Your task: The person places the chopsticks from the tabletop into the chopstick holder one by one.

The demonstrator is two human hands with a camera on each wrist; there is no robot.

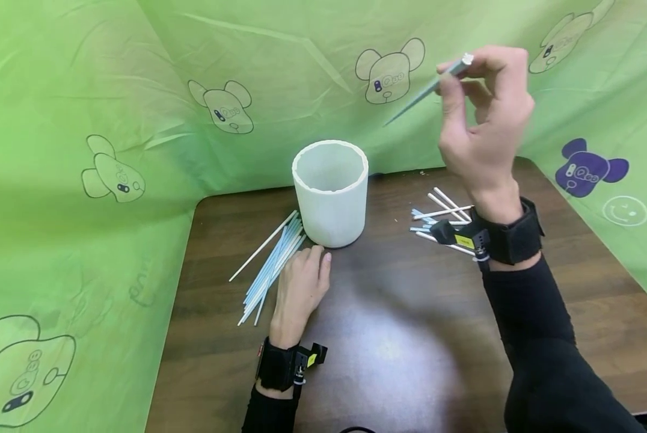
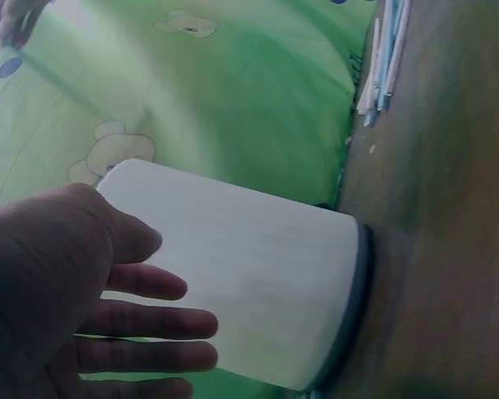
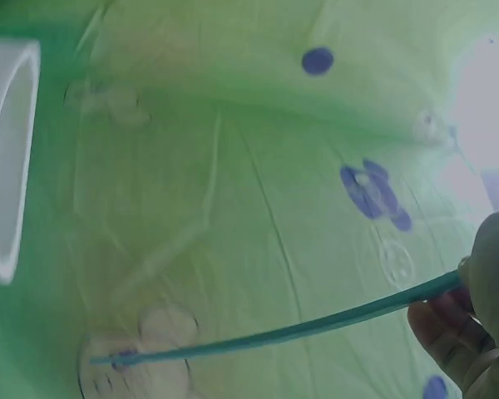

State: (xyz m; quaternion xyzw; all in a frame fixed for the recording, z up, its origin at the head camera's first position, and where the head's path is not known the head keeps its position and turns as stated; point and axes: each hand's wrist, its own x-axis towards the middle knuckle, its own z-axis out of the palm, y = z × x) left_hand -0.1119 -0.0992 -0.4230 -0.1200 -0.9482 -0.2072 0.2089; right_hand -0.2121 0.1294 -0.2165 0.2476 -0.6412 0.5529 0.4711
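Observation:
Up in the air at the right, my right hand (image 1: 488, 114) pinches a thin blue stick (image 1: 423, 93) near its pale upper end, between thumb and fingers. The stick slants down to the left, toward a white cylindrical container (image 1: 334, 210) standing upright with its mouth up. In the right wrist view, the same stick (image 3: 308, 331) runs from the fingertips toward the container's rim (image 3: 21, 158), apart from it. My left hand (image 1: 302, 282) rests low on the table by the container's base. Its fingers (image 2: 150, 324) look straight in the left wrist view and hold nothing.
Left of the container lies a bundle of blue and white sticks (image 1: 272, 267), partly beside my left hand. More sticks (image 1: 445, 213) lie scattered at the right, under my right wrist. A green printed sheet (image 1: 285, 54) hangs behind and beside the brown table (image 1: 410, 337).

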